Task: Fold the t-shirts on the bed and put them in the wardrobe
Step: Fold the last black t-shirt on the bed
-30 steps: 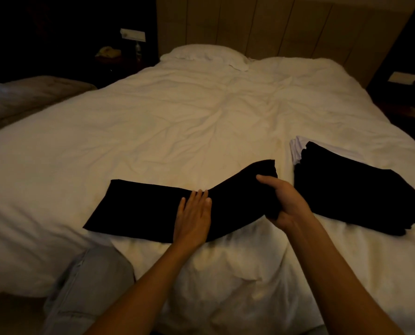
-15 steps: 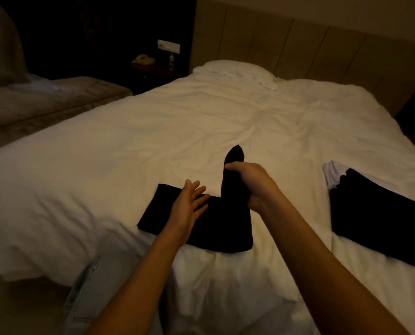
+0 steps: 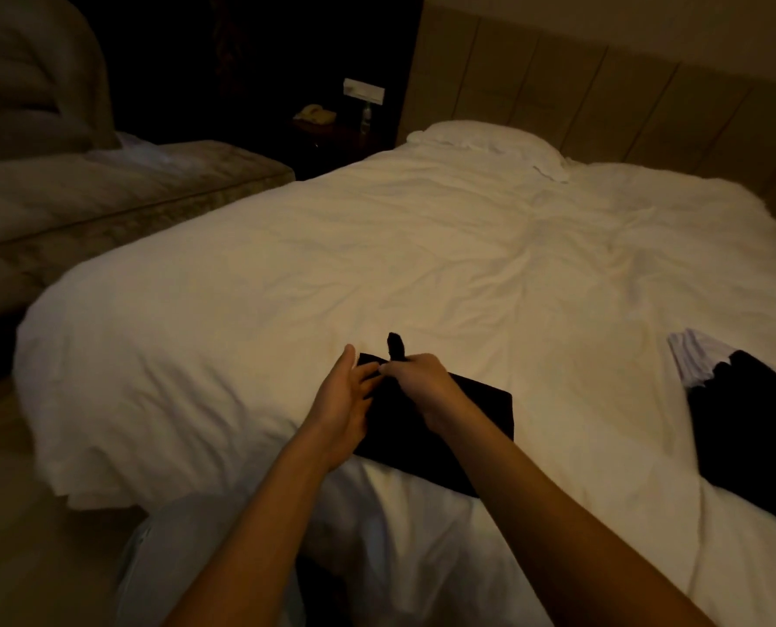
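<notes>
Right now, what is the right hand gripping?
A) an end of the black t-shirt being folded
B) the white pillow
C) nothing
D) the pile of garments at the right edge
A: the right hand is closed on an end of the black t-shirt, with a tip of fabric sticking up above the fist.

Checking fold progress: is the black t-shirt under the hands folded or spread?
Folded: black t-shirt lies as a compact rectangle; right hand pinches its end.

No readable text anywhere — no labels, brands, numbers or signs.
</notes>
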Tool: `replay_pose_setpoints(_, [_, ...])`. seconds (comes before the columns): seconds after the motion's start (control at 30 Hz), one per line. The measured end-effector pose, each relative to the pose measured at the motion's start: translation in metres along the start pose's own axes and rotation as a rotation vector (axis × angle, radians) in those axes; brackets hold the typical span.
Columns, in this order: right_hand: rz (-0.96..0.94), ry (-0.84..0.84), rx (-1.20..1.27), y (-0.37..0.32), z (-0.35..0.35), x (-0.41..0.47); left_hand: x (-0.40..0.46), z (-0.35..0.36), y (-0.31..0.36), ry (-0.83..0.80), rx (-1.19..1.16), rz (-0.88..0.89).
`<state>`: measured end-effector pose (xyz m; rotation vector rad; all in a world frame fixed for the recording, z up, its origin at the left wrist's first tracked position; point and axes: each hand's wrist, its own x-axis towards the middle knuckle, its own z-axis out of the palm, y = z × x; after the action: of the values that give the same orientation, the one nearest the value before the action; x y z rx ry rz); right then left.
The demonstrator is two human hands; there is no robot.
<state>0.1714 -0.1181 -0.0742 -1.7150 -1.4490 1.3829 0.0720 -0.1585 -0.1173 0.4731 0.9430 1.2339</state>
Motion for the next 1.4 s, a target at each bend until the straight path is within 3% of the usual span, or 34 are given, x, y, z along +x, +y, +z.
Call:
replay_pose_setpoints(0.17, [-0.03, -0.064, 0.089, 0.0, -0.006, -0.007, -0.004, -0.002, 0.009, 0.055, 0.13, 0.055])
replay_pose_setpoints(0.3, [-0.208, 0.148, 0.109, 0.012, -0.025, -0.007, 0.002, -0.004, 0.011, 0.204, 0.573, 0.191])
replay_pose_setpoints(0.43, [-0.394, 0.361, -0.261, 0.032, -0.051, -0.008, 0.007, -0.01, 0.003, 0.309, 0.944, 0.325])
replay_pose_setpoints(0.63, [-0.421, 0.358, -0.869, 0.08, -0.063, 0.008, 0.003, -0.02, 0.004, 0.464, 1.04, 0.414])
replay_pose_setpoints(0.77, [-0.405, 0.372, -1.013, 0.097, -0.054, 0.007, 0.0, -0.016, -0.006, 0.518, 1.21, 0.499])
replay_pose_setpoints(0.87, [-0.428, 0.397, -1.009, 0.1, -0.051, 0.007, 0.006, -0.012, -0.013, 0.531, 1.354, 0.438])
replay_pose_setpoints(0.97, [-0.357, 0.37, -0.916, 0.098, -0.055, 0.003, 0.012, -0.013, -0.017, 0.529, 1.429, 0.332])
replay_pose_setpoints(1.13, [-0.161, 0.503, -0.35, 0.101, -0.067, -0.006, 0.023, -0.022, -0.003, 0.415, 1.093, 0.133])
replay_pose_setpoints(1.23, [-0.01, 0.399, 0.031, 0.096, -0.074, -0.013, 0.023, -0.026, -0.001, 0.373, 0.762, 0.068])
replay_pose_setpoints(1.4, [0.133, 0.232, 0.415, 0.089, -0.081, -0.019, 0.012, -0.022, -0.007, 0.28, 0.523, 0.028])
